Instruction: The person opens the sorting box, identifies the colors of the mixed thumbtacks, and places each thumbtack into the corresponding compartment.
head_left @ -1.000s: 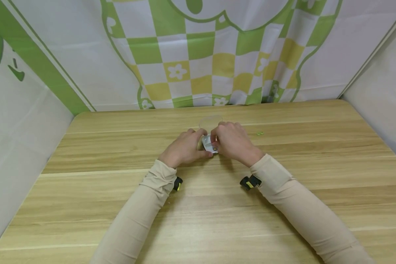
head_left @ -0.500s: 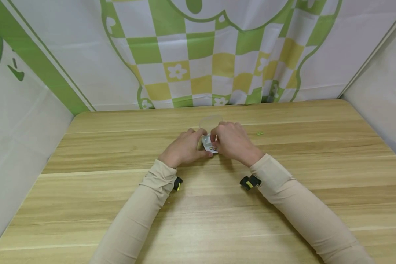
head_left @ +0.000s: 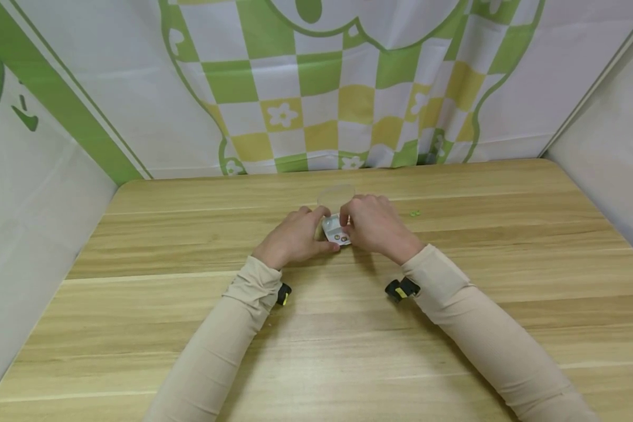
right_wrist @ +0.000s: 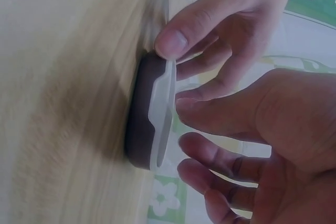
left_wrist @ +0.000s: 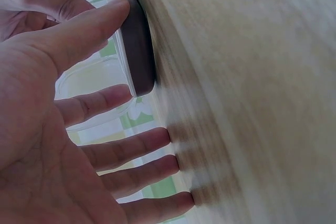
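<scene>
Now that the right hand has eased slightly right, more of the white-lined case shows at mid-frame — two small round pieces lie in its lower compartment, and I judge them settled there. That hand's fingers are loosely bent, tips apart (nothing shows between them), while the left hand pinches the case's edges between thumb and forefinger, its other fingers spread on the table.

A curtained booth, this: green-and-yellow checked cloth hanging behind, pale sheets flanking a wood-grain table.
</scene>
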The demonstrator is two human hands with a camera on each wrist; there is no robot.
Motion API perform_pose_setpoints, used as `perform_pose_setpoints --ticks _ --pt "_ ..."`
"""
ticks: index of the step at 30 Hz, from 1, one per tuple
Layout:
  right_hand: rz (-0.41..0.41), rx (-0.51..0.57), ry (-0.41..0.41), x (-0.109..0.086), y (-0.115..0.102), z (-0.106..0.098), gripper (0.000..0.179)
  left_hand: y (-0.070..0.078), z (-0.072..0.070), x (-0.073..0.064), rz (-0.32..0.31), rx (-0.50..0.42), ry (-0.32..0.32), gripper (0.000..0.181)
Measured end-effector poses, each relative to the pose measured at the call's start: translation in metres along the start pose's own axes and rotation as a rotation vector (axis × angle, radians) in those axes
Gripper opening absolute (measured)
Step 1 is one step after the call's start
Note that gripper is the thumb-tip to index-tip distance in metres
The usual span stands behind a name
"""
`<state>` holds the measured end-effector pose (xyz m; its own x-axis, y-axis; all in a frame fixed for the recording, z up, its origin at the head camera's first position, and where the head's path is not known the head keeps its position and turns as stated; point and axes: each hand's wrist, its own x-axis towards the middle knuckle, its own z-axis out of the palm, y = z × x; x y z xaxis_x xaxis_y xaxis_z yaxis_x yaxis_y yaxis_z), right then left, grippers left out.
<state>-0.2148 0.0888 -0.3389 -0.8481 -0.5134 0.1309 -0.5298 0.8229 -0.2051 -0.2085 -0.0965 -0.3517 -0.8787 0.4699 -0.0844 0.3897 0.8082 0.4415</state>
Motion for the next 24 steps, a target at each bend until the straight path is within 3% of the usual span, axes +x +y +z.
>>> perform_pose_setpoints --ticks 11,24 --pt "0.105 0.044 -0.115 0.0 0.014 -0.009 0.013 0.0 0.001 0.001 -0.017 -0.006 0.002 0.067" --pt "0.167 0.083 -0.142 -0.002 0.036 -0.021 0.014 0.0 0.001 0.002 -0.022 0.001 -0.003 0.069"
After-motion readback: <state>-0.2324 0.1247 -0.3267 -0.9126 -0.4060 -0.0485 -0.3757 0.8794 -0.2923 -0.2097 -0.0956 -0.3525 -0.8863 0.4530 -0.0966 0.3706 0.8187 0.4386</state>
